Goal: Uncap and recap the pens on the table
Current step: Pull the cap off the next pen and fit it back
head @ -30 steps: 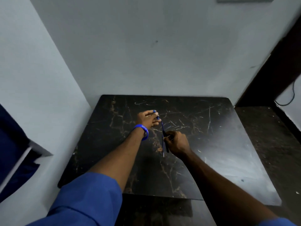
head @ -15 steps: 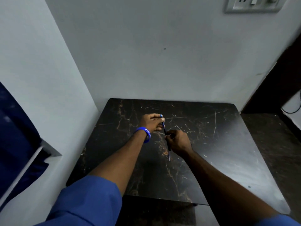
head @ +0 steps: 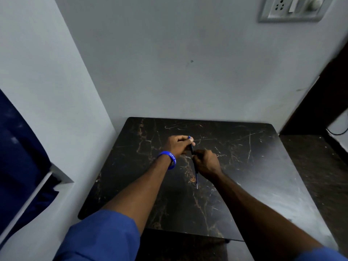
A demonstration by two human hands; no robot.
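Observation:
A thin dark blue pen (head: 196, 176) is held above the black marble table (head: 244, 166), pointing away from me. My right hand (head: 206, 162) grips its barrel, and the lower end sticks out below the fist. My left hand (head: 179, 145), with a blue wristband, pinches the far end, where a blue cap (head: 189, 137) shows at my fingertips. The two hands nearly touch. Fingers hide the joint between cap and barrel, so whether the cap is seated is unclear.
White walls close in behind and to the left of the table. A socket plate (head: 290, 9) sits high on the back wall. A dark blue cloth (head: 17, 147) hangs at the left. A dark counter (head: 316, 166) adjoins the table on the right.
My hands have come closer together along the pen, so less of the barrel shows between them. The camera has tilted up, showing more wall and the socket plate.

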